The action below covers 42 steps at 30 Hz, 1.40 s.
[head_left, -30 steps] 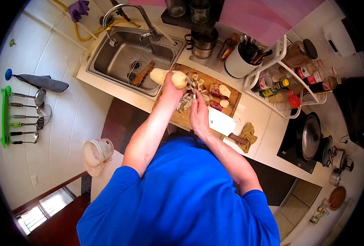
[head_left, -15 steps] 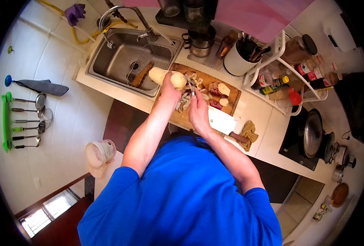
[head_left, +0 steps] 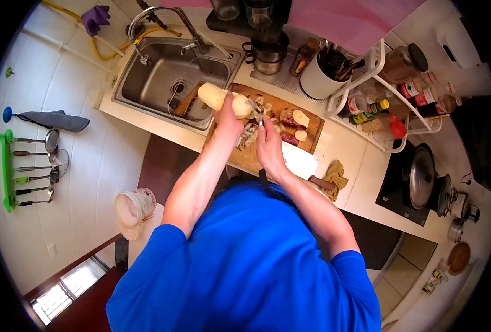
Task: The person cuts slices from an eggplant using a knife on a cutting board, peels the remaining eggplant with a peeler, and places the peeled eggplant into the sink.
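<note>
My left hand [head_left: 228,117] is wrapped round a large, pale, peeled sweet potato [head_left: 212,96], held above the left side of a wooden cutting board [head_left: 313,130]. In my right hand [head_left: 269,146] is a metal peeler [head_left: 258,112], its head close against the right end of the sweet potato. Peelings [head_left: 248,136] lie scattered on the board below both hands. Right of them sit a cut red-skinned sweet potato piece [head_left: 294,118] and smaller pieces. A cleaver [head_left: 300,160] lies flat by my right wrist, its wooden handle pointing right.
Left of the board is a steel sink [head_left: 151,83] with a wire rack. Behind stand a steel pot [head_left: 268,62] and a white utensil holder [head_left: 315,80]. A bottle rack [head_left: 386,145], brown cloth [head_left: 336,174] and lidded pan [head_left: 421,177] are to the right.
The sweet potato has turned slightly in my left hand. Both hands stay over the board, with the peeler still near the right end; the view shifts slightly.
</note>
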{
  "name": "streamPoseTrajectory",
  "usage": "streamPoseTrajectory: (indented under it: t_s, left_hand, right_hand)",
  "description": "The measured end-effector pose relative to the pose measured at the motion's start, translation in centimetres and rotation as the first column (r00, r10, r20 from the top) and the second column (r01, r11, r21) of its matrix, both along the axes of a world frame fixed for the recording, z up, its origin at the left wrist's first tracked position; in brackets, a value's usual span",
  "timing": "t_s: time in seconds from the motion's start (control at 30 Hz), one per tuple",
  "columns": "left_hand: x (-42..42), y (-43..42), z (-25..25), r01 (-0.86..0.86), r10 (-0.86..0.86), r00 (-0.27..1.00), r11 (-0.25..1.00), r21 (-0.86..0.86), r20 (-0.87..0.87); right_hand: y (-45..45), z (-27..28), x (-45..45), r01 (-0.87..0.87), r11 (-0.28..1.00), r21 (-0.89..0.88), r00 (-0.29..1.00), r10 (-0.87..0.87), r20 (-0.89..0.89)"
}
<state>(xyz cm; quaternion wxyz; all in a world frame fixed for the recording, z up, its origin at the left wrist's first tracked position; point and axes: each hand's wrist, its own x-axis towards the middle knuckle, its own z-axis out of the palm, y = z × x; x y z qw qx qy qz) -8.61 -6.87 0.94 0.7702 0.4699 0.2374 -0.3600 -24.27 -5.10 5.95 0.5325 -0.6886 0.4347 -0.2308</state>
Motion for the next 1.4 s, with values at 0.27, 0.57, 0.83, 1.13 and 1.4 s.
streamPoseTrajectory:
  t_s: [0.27,0.57,0.83,1.13,1.4]
  left_hand:
    - [3.1,-0.1,-2.7,0.055,-0.064,0.991,0.995,-0.082,-0.119]
    - [1.2,1.9,-2.2,-0.039,-0.007,0.939,0.991,-0.128,-0.343]
    - [7.8,3.7,-5.4,-0.057,0.001,0.918,0.99,-0.131,-0.397]
    - [24.1,3.8,-12.5,0.467,-0.465,0.884,0.883,0.047,-0.054]
    - [29.7,1.6,-18.0,0.059,-0.988,-0.132,0.067,0.996,0.074]
  right_hand:
    - [3.0,-3.2,-1.0,-0.034,0.998,0.048,0.997,0.037,-0.069]
    - [2.2,-3.6,0.5,-0.005,0.971,0.237,0.996,0.026,-0.082]
    - [1.9,-6.5,-0.9,-0.012,0.991,0.135,0.958,0.05,-0.281]
    - [1.8,-6.1,-1.6,-0.084,0.992,0.099,0.888,0.12,-0.443]
    - [3.4,-3.3,-1.5,0.005,0.989,0.147,0.829,0.078,-0.553]
